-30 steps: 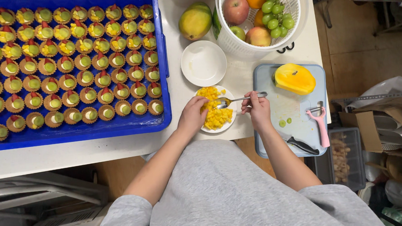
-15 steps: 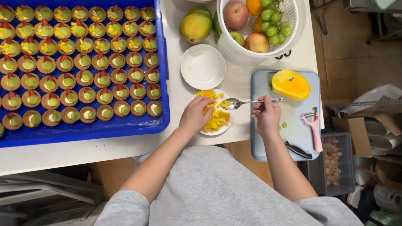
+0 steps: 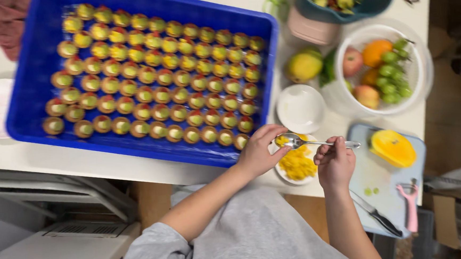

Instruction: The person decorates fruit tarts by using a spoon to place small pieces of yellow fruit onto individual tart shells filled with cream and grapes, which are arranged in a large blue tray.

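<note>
Head view, lower right of centre: my right hand (image 3: 335,163) pinched the metal spoon (image 3: 316,141) by its stiff handle. My left hand (image 3: 258,152) fingered its bowl above the soft, slippery mango pieces (image 3: 298,165).

A metal spoon (image 3: 316,142) lies level above a small white plate (image 3: 292,175) heaped with diced yellow mango (image 3: 297,162), its bowl pointing left and handle right. The plate sits at the near table edge, just right of the blue tray's near corner.

Plate (image 3: 289,175) — half hidden under mango pieces (image 3: 297,164)
</note>
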`<state>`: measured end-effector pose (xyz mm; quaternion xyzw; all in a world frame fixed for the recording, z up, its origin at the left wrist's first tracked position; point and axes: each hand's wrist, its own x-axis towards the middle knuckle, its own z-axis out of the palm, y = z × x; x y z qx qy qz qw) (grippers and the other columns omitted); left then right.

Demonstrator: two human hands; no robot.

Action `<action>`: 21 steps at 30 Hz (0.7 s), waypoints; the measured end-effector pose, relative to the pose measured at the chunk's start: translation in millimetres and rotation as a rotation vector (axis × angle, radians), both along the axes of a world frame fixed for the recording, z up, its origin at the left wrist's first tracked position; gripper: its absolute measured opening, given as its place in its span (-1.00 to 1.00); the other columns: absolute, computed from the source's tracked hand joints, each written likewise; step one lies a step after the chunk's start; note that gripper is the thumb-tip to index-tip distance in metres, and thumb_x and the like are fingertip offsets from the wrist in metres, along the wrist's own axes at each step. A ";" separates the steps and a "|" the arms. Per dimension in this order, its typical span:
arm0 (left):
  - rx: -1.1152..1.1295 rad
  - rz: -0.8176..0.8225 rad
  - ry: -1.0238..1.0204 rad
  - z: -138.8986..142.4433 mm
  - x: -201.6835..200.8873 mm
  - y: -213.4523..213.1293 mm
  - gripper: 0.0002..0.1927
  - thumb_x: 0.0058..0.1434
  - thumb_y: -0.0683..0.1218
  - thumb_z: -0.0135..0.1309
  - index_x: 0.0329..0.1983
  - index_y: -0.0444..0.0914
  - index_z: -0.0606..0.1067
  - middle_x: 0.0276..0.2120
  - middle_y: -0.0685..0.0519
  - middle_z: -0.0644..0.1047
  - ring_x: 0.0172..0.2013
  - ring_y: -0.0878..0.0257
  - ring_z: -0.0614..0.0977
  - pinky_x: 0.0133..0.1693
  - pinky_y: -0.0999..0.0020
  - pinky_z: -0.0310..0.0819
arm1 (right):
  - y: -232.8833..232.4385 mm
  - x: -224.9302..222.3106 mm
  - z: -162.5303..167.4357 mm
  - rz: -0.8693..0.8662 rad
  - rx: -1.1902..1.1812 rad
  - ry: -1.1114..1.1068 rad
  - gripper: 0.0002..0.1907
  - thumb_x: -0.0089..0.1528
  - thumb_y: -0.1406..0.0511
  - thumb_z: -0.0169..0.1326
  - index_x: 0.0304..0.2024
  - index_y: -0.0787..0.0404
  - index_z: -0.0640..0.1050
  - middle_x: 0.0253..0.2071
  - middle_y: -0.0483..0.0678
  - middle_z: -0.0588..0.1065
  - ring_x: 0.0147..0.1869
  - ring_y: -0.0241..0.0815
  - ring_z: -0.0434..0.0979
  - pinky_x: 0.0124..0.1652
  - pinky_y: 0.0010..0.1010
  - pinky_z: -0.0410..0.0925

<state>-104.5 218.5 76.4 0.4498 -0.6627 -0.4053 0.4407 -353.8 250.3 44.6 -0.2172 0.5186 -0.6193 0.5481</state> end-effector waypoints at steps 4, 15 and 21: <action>-0.032 0.117 0.033 4.2 87.9 -20.8 -0.59 0.21 -0.07 0.28 0.11 -0.26 0.54 0.14 -0.07 0.50 0.16 0.01 0.57 0.17 0.21 0.49 | -33.9 79.8 1.3 0.009 0.021 -0.033 -0.69 0.56 0.16 -0.14 -0.13 0.23 0.45 -0.42 -0.03 0.44 -0.41 -0.17 0.40 -0.41 -0.36 0.30; -0.160 0.834 -0.466 -33.0 485.2 -85.2 -0.64 0.28 -0.11 0.18 0.13 -0.28 0.49 0.19 -0.22 0.45 0.22 -0.14 0.48 0.24 0.04 0.36 | -90.5 311.0 -4.4 0.038 0.029 -0.034 -0.70 0.54 0.14 -0.11 -0.12 0.22 0.45 -0.38 -0.03 0.46 -0.39 -0.16 0.43 -0.38 -0.36 0.35; 0.108 0.744 -0.105 -54.7 557.3 -95.4 -0.56 0.41 -0.12 0.03 0.31 -0.35 0.39 0.16 -0.23 0.57 0.18 -0.03 0.64 0.16 0.18 0.49 | -124.0 397.2 -13.7 0.162 -0.025 -0.072 -0.71 0.54 0.17 -0.08 -0.16 0.23 0.48 -0.38 -0.05 0.49 -0.43 -0.23 0.46 -0.42 -0.41 0.37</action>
